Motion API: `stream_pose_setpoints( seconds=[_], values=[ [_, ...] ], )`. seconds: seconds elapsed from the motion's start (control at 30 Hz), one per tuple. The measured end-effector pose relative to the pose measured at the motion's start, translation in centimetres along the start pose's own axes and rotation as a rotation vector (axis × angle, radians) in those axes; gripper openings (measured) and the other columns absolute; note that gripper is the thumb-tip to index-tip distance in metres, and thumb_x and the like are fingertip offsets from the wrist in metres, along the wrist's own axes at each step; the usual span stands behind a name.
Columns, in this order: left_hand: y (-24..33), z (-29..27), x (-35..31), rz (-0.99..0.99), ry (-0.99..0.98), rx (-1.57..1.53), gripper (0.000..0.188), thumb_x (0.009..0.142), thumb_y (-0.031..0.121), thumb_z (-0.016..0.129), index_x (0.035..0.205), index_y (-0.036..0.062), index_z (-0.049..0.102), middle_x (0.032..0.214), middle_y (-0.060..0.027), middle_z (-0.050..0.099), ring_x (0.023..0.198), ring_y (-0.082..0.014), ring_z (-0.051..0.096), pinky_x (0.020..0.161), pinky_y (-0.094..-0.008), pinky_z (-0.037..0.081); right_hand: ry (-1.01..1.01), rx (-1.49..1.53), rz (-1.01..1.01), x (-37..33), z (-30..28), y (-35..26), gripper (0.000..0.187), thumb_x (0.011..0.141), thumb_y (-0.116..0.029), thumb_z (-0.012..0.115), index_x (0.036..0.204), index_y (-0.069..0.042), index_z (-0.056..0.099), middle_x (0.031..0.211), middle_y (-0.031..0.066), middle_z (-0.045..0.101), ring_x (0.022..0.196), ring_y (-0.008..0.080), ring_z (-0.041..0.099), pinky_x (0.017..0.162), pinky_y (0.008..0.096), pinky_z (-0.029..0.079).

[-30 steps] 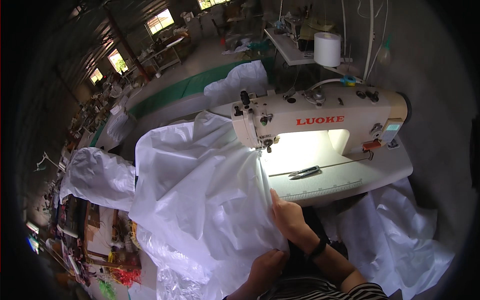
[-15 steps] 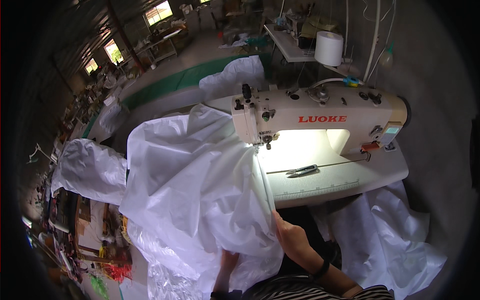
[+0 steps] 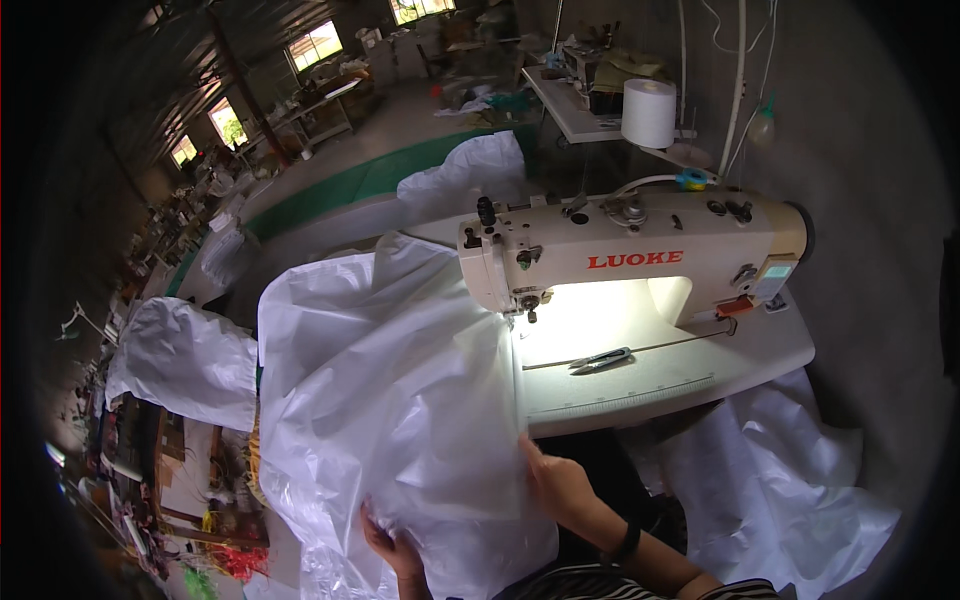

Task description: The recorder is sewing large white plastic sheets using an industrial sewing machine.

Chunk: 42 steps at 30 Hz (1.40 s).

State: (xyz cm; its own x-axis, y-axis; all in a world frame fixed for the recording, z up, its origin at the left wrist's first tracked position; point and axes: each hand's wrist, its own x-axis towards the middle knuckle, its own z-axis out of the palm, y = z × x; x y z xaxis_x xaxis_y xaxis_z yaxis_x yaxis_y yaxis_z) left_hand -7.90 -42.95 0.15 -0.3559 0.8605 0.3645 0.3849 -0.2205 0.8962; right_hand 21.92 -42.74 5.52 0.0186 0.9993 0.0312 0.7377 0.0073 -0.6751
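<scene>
Head view: left hand [image 3: 392,545], now low under the white fabric [image 3: 400,400], grips its bottom edge; right hand [image 3: 560,485] pinches the right edge beside the sewing machine [image 3: 620,250]'s table [image 3: 700,375], gathering the sheet closer.

Seated at a cream sewing machine [image 3: 640,250] on a pale machine table [image 3: 700,375]. Large white fabric piece [image 3: 390,400] heaped over the table's left edge, running up under the needle. Right hand [image 3: 560,485] gripping the fabric's right border near the table's front edge; left hand [image 3: 395,550] clutching it from below. Thread snips [image 3: 600,358] lying mid-table. White thread cone [image 3: 648,112] standing behind the machine.
</scene>
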Motion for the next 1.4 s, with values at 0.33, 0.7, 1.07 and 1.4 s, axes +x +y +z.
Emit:
stream_pose_setpoints(
  seconds=[0.33, 0.7, 1.07, 1.4],
  values=[
    [4.2, 7.0, 8.3, 0.234, -0.150, 0.104, 0.071, 0.074, -0.019, 0.047, 0.144, -0.0091, 0.045, 0.139, -0.0238, 0.057, 0.133, -0.0326, 0.053, 0.114, -0.0378, 0.036, 0.072, -0.239, -0.024, 9.6, -0.4, 2.8, 0.042, 0.095, -0.007, 0.051, 0.134, 0.009, 0.050, 0.075, 0.0178, 0.070, 0.069, 0.0367, 0.071, 0.059, 0.0466, 0.056],
    [4.4, 11.4, 13.5, 0.319, -0.150, 0.313, 0.061, 0.079, -0.015, 0.053, 0.139, -0.0069, 0.051, 0.133, -0.0265, 0.060, 0.124, -0.0392, 0.058, 0.107, -0.0383, 0.042, 0.046, -0.482, 0.123, 11.2, -0.1, 1.5, 0.043, 0.093, -0.007, 0.054, 0.135, 0.002, 0.054, 0.073, 0.0090, 0.071, 0.068, 0.0263, 0.073, 0.057, 0.0377, 0.057],
    [4.2, 15.0, 17.5, 0.344, -0.190, 0.406, 0.058, 0.079, -0.013, 0.052, 0.136, -0.0067, 0.054, 0.132, -0.0272, 0.061, 0.125, -0.0424, 0.056, 0.110, -0.0407, 0.041, 0.171, -0.724, 0.067, 13.0, 1.3, 1.9, 0.048, 0.090, -0.010, 0.058, 0.138, -0.003, 0.058, 0.066, -0.0002, 0.069, 0.055, 0.0173, 0.068, 0.045, 0.0307, 0.049],
    [2.5, 17.0, 20.2, 0.356, -0.229, 0.595, 0.057, 0.077, -0.006, 0.059, 0.135, -0.0018, 0.057, 0.130, -0.0262, 0.062, 0.123, -0.0427, 0.057, 0.107, -0.0442, 0.044, 0.156, -0.686, 0.073, 15.3, 1.3, 2.8, 0.047, 0.092, -0.010, 0.057, 0.139, -0.002, 0.056, 0.068, 0.0019, 0.070, 0.058, 0.0191, 0.070, 0.046, 0.0321, 0.050]
  ],
)
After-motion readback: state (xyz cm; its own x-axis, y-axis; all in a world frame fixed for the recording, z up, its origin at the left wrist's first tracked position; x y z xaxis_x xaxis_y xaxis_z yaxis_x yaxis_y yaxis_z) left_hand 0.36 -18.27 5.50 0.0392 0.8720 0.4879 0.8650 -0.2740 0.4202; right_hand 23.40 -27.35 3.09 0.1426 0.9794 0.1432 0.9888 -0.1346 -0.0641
